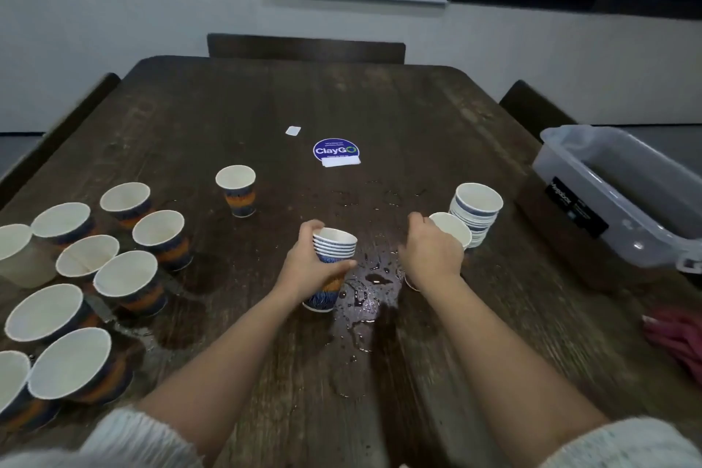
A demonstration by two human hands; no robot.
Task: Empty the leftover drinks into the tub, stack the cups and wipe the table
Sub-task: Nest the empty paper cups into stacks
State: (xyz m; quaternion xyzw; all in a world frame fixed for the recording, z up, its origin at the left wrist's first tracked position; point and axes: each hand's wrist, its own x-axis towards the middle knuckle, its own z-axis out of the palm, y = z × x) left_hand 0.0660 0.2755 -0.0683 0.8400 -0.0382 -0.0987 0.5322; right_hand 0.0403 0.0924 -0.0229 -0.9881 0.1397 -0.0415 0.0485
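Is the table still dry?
No: spilled liquid glistens on the dark wooden table between the left hand and right hand.

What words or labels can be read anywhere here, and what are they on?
"ClayGO": round blue sticker on the table; its smaller lines are too blurred to read.
Black label on the clear tub: print too blurred to read.
Cups: pattern only, no readable words.

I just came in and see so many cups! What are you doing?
Clearing up. The left hand grips a short stack of nested cups, and the right hand holds a single cup next to a taller stack. Loose cups stand at the table's left. A spill lies unwiped between the hands. The tub and a pink cloth are on the right.
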